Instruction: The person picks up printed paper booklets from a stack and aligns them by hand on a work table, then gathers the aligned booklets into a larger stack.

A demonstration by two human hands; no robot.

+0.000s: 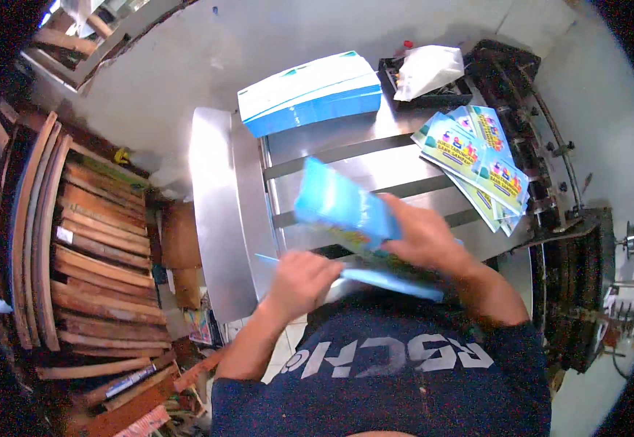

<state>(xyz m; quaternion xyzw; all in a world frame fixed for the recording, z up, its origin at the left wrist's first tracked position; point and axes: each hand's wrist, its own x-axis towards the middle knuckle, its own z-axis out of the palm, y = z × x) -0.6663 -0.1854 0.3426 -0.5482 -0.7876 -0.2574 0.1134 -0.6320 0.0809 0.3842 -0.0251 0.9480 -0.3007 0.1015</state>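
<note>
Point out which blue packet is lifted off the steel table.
The blurred blue packet in the right hand; the printed packets lie fanned on the table.

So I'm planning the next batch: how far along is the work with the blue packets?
Looks early or midway. Set aside: a fan of printed packets lies on the steel table. In hand: the right hand lifts a blue packet, while the left hand holds a flat blue sheet. The blue-and-white box sits closed beyond.

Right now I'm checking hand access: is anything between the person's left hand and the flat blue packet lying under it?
Nothing visible. The left hand already rests on the flat blue packet, while the right hand holds another blue packet raised above the steel table.
</note>
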